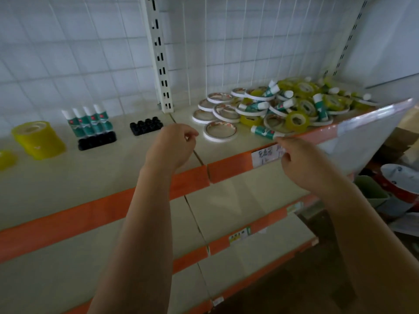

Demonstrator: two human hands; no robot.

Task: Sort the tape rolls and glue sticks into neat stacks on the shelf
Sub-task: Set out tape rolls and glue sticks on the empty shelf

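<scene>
Head view looks down over my two bare forearms at the top shelf (118,159). My left hand (174,146) hovers over the shelf's front part with its fingers loosely curled, holding nothing. My right hand (303,162) is at the orange shelf edge (229,166), fingers bent near a white price label (265,156) with handwritten marks I cannot read — whether I am pinching it, I cannot tell.

Sorted things stand on the left: a stack of yellow tape rolls (38,139), and four upright glue sticks (90,121) in teal-and-white wrappers with a small red logo, too blurred to read, set in a black holder (97,140). A second black holder (146,125) sits just beside it with its sockets showing.

On the right lies the unsorted heap (294,103) — flat white-rimmed tape rolls, yellow tape rolls and glue sticks jumbled together. One white-rimmed tape roll (220,131) and one glue stick (264,131) lie nearest my hands.
</scene>
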